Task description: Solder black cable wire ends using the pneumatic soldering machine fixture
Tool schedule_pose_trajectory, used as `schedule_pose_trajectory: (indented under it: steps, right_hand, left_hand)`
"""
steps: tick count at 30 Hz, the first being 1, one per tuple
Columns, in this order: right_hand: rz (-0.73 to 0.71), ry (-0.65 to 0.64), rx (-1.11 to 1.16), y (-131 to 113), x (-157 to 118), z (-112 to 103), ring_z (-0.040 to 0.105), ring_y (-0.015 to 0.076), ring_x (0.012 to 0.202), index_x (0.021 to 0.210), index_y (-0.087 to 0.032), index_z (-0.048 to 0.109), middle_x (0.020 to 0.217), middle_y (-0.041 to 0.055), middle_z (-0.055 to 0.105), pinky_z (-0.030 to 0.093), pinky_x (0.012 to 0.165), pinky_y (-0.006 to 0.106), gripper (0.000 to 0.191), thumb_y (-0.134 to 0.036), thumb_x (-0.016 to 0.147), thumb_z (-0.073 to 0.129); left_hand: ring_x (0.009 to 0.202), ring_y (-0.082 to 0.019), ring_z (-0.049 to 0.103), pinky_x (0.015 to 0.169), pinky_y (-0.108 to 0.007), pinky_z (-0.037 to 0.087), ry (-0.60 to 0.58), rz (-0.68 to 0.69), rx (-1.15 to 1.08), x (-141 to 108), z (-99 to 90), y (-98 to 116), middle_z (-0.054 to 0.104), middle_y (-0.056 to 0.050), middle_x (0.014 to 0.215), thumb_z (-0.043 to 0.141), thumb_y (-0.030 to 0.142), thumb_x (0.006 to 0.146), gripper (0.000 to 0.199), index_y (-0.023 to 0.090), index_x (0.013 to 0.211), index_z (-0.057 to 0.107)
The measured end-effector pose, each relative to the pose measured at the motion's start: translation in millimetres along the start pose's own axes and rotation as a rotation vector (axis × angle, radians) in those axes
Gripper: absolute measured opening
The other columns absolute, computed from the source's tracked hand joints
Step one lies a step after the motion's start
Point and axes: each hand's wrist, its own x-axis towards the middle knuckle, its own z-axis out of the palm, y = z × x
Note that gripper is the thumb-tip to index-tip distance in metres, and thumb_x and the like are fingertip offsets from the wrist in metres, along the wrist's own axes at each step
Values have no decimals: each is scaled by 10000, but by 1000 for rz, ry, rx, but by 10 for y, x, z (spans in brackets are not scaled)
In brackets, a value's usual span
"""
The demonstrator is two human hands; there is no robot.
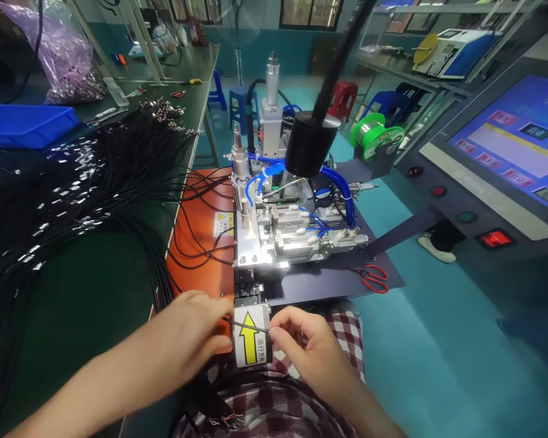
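A thin black cable (249,326) runs across the front of the machine, over a white label with a yellow arrow (249,344). My right hand (308,347) pinches its end between thumb and index finger. At the cable's other side, my left hand (196,331) is slightly blurred, its thumb and fingers apart around the cable without visibly gripping it. Just beyond both hands is the black feed track (248,292) of the metal machine (296,234). Several black cables (201,243) lead from the machine's left side over an orange plate (196,213).
A large heap of black cables (95,176) covers the left bench, beside a blue tray (27,125). Red-handled scissors (375,278) lie on the machine base. A black cylinder (310,146) hangs overhead. A green spool (377,137) and a control screen (516,134) stand right.
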Motion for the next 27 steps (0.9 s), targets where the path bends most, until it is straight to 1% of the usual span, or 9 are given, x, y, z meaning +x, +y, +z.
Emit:
schedule_pose_trajectory:
  steps: [2,5,7,9,12,16,18,23,27]
  right_hand:
    - [-38,28,18,-19,13,-37,486,120,577,749,-191,599,631,-19,562,379,532,236,108,-265,827,581]
    - [-6,52,247,-4,55,-138,473,92,496,840,-195,559,651,-25,581,370,487,220,163,-351,870,525]
    - [-6,109,361,29,88,-210,479,79,477,876,-191,547,686,-18,600,374,487,214,227,-408,893,483]
    - [-25,152,406,65,118,-254,491,72,498,866,-181,559,706,-12,605,375,512,208,241,-414,887,504]
    - [-25,118,476,91,160,-239,485,64,494,815,-168,583,687,-16,596,361,508,198,250,-409,866,545]
    - [-16,60,562,63,217,-153,474,59,477,799,-160,595,667,-17,595,348,491,190,259,-414,845,571]
    - [-14,60,567,43,239,-125,476,58,480,795,-155,594,664,-17,593,346,492,188,259,-411,838,580]
    - [-27,68,510,25,247,-96,478,65,486,807,-159,586,669,-14,597,362,500,199,245,-400,846,561]
    - [-73,129,290,16,219,-56,480,87,518,797,-180,580,661,-26,574,376,509,216,133,-310,821,601]
  left_hand:
    - [700,-170,539,654,-268,409,-95,-5,-104,119,78,214,596,-15,767,441,271,893,122,210,899,547]
    - [606,-146,487,556,-242,351,-144,-83,-298,305,150,361,558,10,696,364,270,922,164,212,944,516]
    - [558,-126,449,513,-228,313,-154,-144,-446,400,169,336,531,29,641,360,304,929,185,211,926,520]
    - [559,-110,435,511,-217,309,-152,-183,-611,463,187,262,525,37,629,384,331,923,201,203,873,532]
    - [595,-102,428,530,-209,318,-122,-210,-808,507,244,154,506,37,651,455,334,892,197,180,810,546]
    - [657,-112,438,581,-221,334,-84,-223,-906,507,320,94,513,22,707,524,318,853,173,159,805,572]
    - [652,-107,432,585,-219,331,-87,-219,-944,491,336,86,513,23,707,517,323,862,182,159,828,587]
    - [515,-71,335,473,-197,245,-129,-249,-1114,443,403,64,430,59,589,492,374,885,235,160,864,587]
    - [527,-78,399,475,-187,296,-113,-266,-1156,437,464,47,471,44,582,511,366,875,229,151,842,583]
